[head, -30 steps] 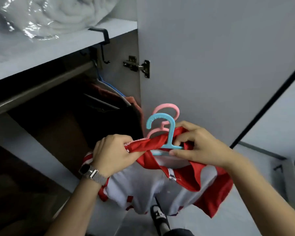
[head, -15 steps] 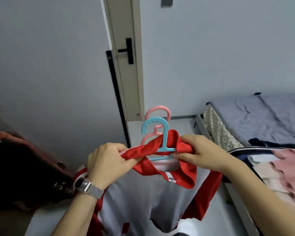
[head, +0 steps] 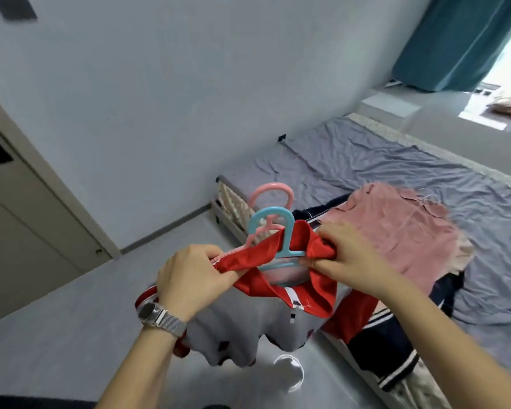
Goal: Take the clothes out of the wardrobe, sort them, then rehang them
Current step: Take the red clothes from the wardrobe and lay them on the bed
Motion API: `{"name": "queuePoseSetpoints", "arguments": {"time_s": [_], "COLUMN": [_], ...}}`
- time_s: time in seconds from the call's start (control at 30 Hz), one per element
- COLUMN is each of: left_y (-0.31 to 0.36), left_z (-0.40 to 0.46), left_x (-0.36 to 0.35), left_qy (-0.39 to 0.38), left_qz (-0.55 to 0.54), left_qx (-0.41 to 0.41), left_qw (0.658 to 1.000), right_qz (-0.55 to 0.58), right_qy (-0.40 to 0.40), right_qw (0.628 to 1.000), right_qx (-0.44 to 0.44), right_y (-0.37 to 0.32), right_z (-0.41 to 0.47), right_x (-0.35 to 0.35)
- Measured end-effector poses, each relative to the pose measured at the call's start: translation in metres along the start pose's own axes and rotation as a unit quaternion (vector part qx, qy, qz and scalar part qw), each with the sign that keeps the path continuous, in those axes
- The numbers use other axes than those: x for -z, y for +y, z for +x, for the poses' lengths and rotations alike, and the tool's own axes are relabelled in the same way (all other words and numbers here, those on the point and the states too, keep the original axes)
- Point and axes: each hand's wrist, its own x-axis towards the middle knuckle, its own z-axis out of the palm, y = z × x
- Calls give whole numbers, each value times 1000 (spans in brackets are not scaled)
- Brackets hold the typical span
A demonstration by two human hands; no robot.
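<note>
- Head view: the left hand (head: 194, 276) bunches the red collar of the red-and-grey jacket (head: 248, 314) in curled fingers; a metal-band watch (head: 160, 315) sits on that wrist.
- The right hand (head: 347, 255) pinches the collar's other end, thumb and fingers clamped on the cloth.
- The jacket hangs between both hands above the grey floor (head: 71, 335), grey body and zip drooping, red sleeves at the sides.
- A blue hanger (head: 278, 231) rises from the collar, with a pink hanger (head: 273, 193) just behind it.
- Beyond lies the bed (head: 381, 166) with a pink garment (head: 410, 228) over dark clothes.
- Half a second ago the door stood straight ahead; now the bed fills the right side and a teal curtain (head: 455, 39) shows.
</note>
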Motion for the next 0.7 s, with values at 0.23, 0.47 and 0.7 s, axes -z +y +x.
{"name": "queuePoseSetpoints", "arguments": {"time_s": [0.23, 0.47, 0.7], "left_y": [64, 125, 185], "left_z": [105, 233, 323], "left_x": [-43, -90, -144], "left_qy": [-44, -89, -152], "left_qz": [17, 32, -12], "left_qx": [-106, -220, -302], "left_qw": [993, 971, 941], "right_qz": [23, -18, -48], "right_qy": [91, 140, 201], "right_qw": [985, 954, 909], "right_qx": [-142, -266, -362], "right_y": [82, 151, 204], "right_z": [-3, 35, 57], "right_x": [24, 42, 68]}}
